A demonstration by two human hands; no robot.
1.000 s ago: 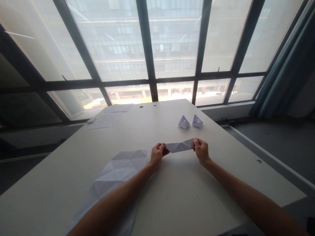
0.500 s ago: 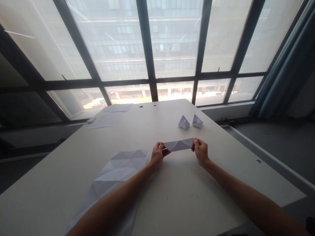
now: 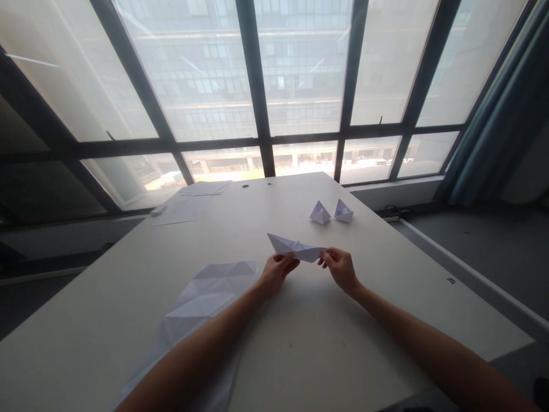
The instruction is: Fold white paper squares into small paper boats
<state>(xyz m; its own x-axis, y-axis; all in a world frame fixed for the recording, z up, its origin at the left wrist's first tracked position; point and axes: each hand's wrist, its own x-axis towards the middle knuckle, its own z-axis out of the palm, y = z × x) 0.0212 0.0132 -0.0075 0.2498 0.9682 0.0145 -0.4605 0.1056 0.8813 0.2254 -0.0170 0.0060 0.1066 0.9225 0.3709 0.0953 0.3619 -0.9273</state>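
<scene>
Nearest the camera, both bare forearms reach forward over the white rectangular desk (image 3: 326, 343). Beside and partly under the left forearm lies a large creased sheet of white paper (image 3: 206, 303), flat on the desk, its fold lines forming triangular facets.

Further out, the left hand (image 3: 274, 273) and the right hand (image 3: 339, 269) meet at a small white folded paper boat (image 3: 295, 249). The boat is held just above the desk surface, between the two hands, its long axis running left to right with the left tip raised and pointing away to the left. Left fingers (image 3: 286, 260) are closed on the underside near the boat's middle; right fingers (image 3: 325, 258) pinch its right end. Both hands grasp the boat.

Beyond the hands, to the right of centre, two small white folded paper pyramids (image 3: 331, 212) stand side by side on the desk, near each other and well apart from the boat.

At the far left of the desk, loose flat sheets of white paper (image 3: 189, 203) lie near the edge. Two small dark round spots (image 3: 245, 186) sit near the far edge.

Behind the desk, a wall of large dark-framed windows (image 3: 257, 86); a grey-blue curtain (image 3: 501, 114) hangs at the right.
</scene>
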